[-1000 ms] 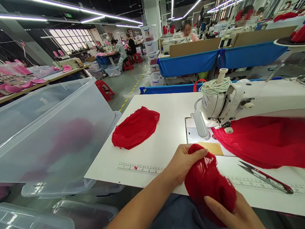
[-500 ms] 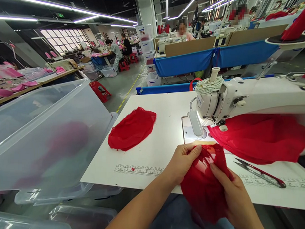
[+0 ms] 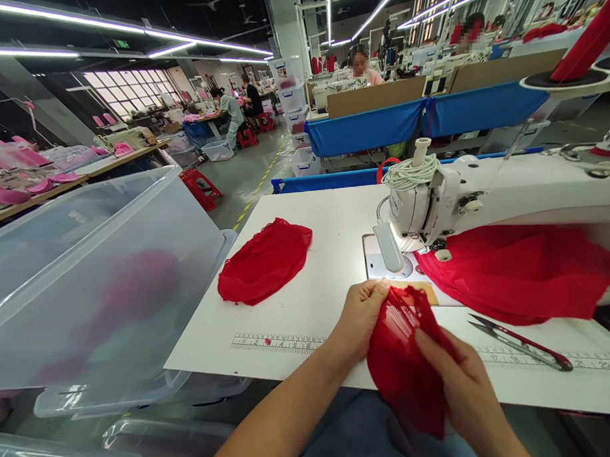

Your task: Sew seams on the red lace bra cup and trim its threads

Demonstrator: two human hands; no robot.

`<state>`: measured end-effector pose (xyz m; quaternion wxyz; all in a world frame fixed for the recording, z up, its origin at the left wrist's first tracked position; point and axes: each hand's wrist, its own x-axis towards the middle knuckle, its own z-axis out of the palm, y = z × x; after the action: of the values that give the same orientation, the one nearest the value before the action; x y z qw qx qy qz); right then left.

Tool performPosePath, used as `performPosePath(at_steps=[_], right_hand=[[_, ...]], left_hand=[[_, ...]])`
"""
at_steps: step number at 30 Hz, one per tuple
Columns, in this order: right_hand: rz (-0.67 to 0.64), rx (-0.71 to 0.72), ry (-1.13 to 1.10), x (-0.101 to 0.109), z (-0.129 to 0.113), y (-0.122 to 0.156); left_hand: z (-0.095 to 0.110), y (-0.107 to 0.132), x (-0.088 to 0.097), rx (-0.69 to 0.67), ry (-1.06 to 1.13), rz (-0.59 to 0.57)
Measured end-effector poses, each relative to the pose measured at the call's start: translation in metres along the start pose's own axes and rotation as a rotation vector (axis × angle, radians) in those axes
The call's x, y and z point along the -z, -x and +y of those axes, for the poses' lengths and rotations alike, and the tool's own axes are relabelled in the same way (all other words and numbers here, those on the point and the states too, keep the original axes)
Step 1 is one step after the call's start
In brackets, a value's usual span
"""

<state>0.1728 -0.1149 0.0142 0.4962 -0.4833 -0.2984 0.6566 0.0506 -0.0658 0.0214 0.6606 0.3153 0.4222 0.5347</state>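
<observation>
Red mesh piece [image 3: 404, 365] bunched up at the near edge of my table [image 3: 335, 221]
My left hand [image 3: 361, 316] pinches its top, right hand [image 3: 461, 390] grips lower down. It's not under the sewing machine [image 3: 434, 197] yet. A flat red piece [image 3: 263, 263] lies off left, a red pile [image 3: 521, 271] crowds the bed, snips [image 3: 519, 344] nearby.

- two hands: left hand [image 3: 361, 320] and right hand [image 3: 461, 390]
- three lots of red mesh: held piece [image 3: 397, 378] in both hands, flat piece [image 3: 266, 262], big heap [image 3: 521, 271]
- one sewing machine [image 3: 434, 200], with one coil of white cord [image 3: 408, 173] on top
- one pair of thread snips [image 3: 522, 344]
- two rulers printed on the desk [image 3: 335, 221]: left ruler [image 3: 276, 341], right ruler [image 3: 564, 363]
- clear bins: one big bin [image 3: 86, 263] for sure, more underneath it, can't count those
- red stools: near stool [image 3: 201, 187], plus at least two far stools [image 3: 246, 136]
</observation>
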Motion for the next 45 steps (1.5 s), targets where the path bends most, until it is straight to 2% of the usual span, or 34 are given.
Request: performPosePath(at_steps=[2, 4, 6, 8, 11, 28, 34, 39, 45], right_hand=[[-0.049, 0.007, 0.019, -0.002, 0.001, 0.0], [-0.021, -0.057, -0.031, -0.001, -0.003, -0.006], [0.069, -0.13, -0.093, 0.003, -0.01, -0.017], [0.13, -0.138, -0.117, 0.009, -0.017, -0.027], [0.103, -0.124, -0.118, 0.015, -0.023, -0.034], [0.056, -0.193, -0.121, 0.018, -0.018, -0.039], [0.054, -0.169, -0.083, 0.019, -0.017, -0.039], [0.037, -0.175, -0.065, 0.018, -0.016, -0.037], [0.034, -0.182, -0.068, 0.015, -0.016, -0.037]], left_hand=[[0.003, -0.003, -0.001, -0.018, 0.005, 0.055], [0.006, -0.005, -0.001, 0.017, 0.039, 0.039], [0.008, -0.006, 0.002, 0.072, 0.079, -0.042], [0.01, -0.005, 0.006, 0.106, 0.069, -0.144], [0.01, -0.004, 0.011, 0.074, 0.001, -0.219], [0.012, -0.007, 0.014, -0.023, -0.116, -0.104], [0.014, -0.006, 0.016, -0.008, -0.099, -0.077], [0.015, -0.008, 0.018, 0.13, -0.046, -0.064], [0.015, -0.009, 0.018, 0.096, -0.036, -0.098]])
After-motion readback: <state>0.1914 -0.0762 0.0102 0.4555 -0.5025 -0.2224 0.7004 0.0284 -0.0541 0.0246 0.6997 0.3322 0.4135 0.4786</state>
